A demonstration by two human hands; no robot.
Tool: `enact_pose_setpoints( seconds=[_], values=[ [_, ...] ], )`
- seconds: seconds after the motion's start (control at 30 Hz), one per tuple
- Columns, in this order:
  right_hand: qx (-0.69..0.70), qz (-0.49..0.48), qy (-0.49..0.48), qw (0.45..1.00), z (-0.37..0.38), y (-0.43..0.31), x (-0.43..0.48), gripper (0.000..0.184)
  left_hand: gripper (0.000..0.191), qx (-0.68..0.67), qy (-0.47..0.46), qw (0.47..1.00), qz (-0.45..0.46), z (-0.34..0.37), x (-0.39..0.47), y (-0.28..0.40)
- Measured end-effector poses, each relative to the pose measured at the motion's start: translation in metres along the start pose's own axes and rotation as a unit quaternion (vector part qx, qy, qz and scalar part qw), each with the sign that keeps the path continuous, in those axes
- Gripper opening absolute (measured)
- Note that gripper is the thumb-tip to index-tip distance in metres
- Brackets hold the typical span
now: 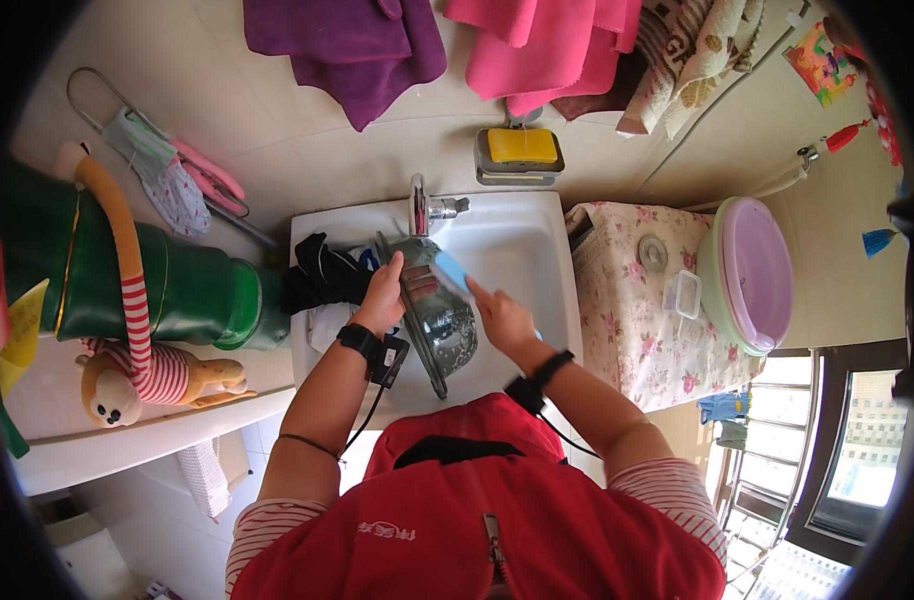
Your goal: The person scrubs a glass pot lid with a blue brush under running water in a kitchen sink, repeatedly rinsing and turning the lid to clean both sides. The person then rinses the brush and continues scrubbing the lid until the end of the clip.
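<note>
A transparent grey basin (446,322) is tipped on its side over the white sink (554,285), below the chrome faucet (419,210). My left hand (386,296) grips its rim, the thumb on the near side and the fingers showing through the wall. My right hand (506,319) is closed on the handle of a light blue scrub brush (452,273), whose bristles are at the outside of the basin. White specks, perhaps suds, dot the basin's wall. Dark and white cloths (326,277) lie in the sink's left part, beside my left hand.
A soap dish with a yellow sponge (523,145) is fixed to the wall above the sink. On the right, a flowered cloth cover (622,330) bears a clear plastic container (682,294) and stacked basins (761,274). A green vessel (179,277) and a plush monkey (157,379) are on the left.
</note>
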State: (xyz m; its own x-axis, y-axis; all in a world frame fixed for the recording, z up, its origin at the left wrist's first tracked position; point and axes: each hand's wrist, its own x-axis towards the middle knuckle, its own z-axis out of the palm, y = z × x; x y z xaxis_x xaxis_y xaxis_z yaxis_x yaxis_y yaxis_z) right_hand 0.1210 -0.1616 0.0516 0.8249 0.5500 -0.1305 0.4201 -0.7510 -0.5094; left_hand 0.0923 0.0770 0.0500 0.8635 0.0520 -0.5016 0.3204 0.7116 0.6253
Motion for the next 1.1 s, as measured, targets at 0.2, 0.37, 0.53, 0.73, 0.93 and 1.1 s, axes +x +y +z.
enact_pose_setpoints(
  seconds=[0.2,0.37,0.53,0.73,0.93,1.1],
  values=[
    [0.053,-0.011,0.024,0.998,0.003,-0.005,0.004,0.044,0.046,0.006,0.002,1.000,0.000,0.002,-0.003,0.006],
    [0.066,-0.015,-0.011,0.998,-0.006,0.008,-0.032,0.047,0.045,-0.012,-0.004,1.000,-0.006,-0.002,0.000,0.005],
    [-0.037,-0.022,-0.014,0.999,0.002,-0.022,0.048,0.052,0.044,-0.006,0.017,1.000,-0.012,-0.002,0.000,0.005],
    [-0.058,-0.155,-0.027,0.986,-0.002,-0.013,-0.042,0.065,0.049,0.005,-0.006,1.000,-0.015,-0.001,0.001,0.006],
    [-0.123,-0.181,-0.098,0.971,-0.018,0.005,-0.051,0.065,0.048,-0.006,-0.014,1.000,-0.019,-0.006,0.004,0.004],
    [-0.040,-0.086,0.045,0.994,-0.004,-0.031,0.024,0.052,0.048,0.005,-0.030,0.999,-0.010,-0.007,0.003,0.004]
  ],
)
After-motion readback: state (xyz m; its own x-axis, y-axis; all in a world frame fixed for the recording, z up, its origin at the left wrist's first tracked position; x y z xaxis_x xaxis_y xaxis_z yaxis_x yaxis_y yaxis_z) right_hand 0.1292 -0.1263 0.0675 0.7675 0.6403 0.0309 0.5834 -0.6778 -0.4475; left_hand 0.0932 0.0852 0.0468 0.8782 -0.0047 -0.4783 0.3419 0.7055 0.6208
